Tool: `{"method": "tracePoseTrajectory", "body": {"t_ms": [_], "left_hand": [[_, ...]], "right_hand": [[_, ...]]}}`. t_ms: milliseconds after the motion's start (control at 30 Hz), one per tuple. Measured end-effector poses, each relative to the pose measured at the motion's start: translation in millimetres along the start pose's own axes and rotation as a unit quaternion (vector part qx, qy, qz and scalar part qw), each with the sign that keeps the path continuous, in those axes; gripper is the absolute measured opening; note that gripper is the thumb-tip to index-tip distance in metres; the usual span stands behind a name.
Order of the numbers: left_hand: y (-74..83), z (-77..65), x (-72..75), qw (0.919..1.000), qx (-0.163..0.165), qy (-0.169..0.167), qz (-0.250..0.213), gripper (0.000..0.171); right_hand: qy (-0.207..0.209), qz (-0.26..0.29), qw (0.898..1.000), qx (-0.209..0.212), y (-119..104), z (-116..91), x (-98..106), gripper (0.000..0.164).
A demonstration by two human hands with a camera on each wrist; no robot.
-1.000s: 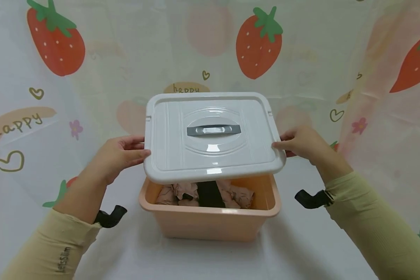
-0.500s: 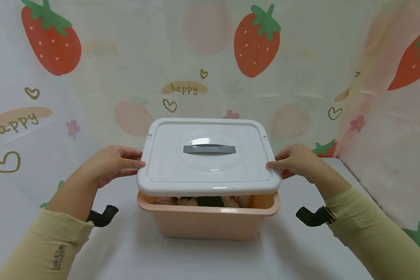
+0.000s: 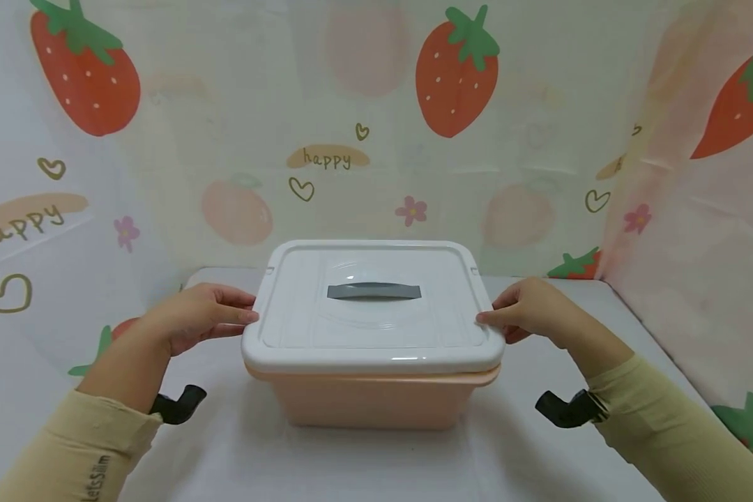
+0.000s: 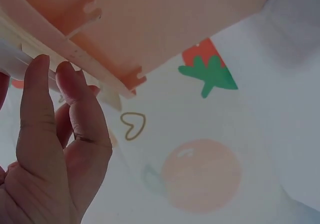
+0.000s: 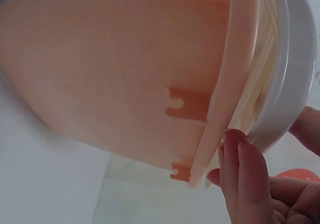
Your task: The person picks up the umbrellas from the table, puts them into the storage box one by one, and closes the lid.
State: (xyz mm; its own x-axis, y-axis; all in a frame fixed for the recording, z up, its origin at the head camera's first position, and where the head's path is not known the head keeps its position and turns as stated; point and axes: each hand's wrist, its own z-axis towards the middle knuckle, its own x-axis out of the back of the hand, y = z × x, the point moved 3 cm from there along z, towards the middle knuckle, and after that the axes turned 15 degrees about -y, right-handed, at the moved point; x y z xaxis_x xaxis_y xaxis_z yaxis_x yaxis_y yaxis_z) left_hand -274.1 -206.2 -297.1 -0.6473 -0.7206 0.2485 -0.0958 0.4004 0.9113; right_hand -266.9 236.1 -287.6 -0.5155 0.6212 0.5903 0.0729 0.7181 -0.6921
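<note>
A white plastic lid (image 3: 364, 335) with a grey handle (image 3: 374, 291) lies over the mouth of a peach storage box (image 3: 370, 404), hiding the contents. My left hand (image 3: 201, 314) holds the lid's left edge, thumb at the top rim and fingers lower. At the opposite edge, my right hand (image 3: 533, 310) pinches the lid, its thumb on top. In the right wrist view a gap shows between the lid (image 5: 300, 49) and the rim of the box (image 5: 240, 49). Notched brackets stick out under the rim of the box (image 4: 175, 24) in the left wrist view.
The box stands on a white-covered table (image 3: 376, 464). Behind it hangs a backdrop (image 3: 257, 104) printed with strawberries, hearts and the word happy, and printed cloth also rises at both sides. A black curved piece (image 3: 182, 404) juts from each wrist.
Both hands have lowered the lid from a raised tilt to the box's rim. Crumpled pink cloth and a black strip inside the box have gone out of sight beneath it.
</note>
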Motion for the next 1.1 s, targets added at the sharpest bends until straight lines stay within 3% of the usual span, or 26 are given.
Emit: {"method": "tracePoseTrajectory", "body": {"t_ms": [533,900,1100], "left_hand": [[-15.3,4.6,-7.1,0.9994,0.034,0.004,0.0,0.059],[-17.1,5.5,-8.9,0.9995,0.025,0.013,-0.011,0.06],[-16.9,4.9,-7.8,0.9989,0.04,0.011,0.021,0.064]], "right_hand": [[-0.022,0.001,1.0,0.008,7.9,-1.1,-12.4,0.04],[-0.024,-0.008,1.0,0.014,13.0,1.0,-12.4,0.043],[-0.046,-0.039,0.998,0.012,11.0,0.7,-9.0,0.042]]}}
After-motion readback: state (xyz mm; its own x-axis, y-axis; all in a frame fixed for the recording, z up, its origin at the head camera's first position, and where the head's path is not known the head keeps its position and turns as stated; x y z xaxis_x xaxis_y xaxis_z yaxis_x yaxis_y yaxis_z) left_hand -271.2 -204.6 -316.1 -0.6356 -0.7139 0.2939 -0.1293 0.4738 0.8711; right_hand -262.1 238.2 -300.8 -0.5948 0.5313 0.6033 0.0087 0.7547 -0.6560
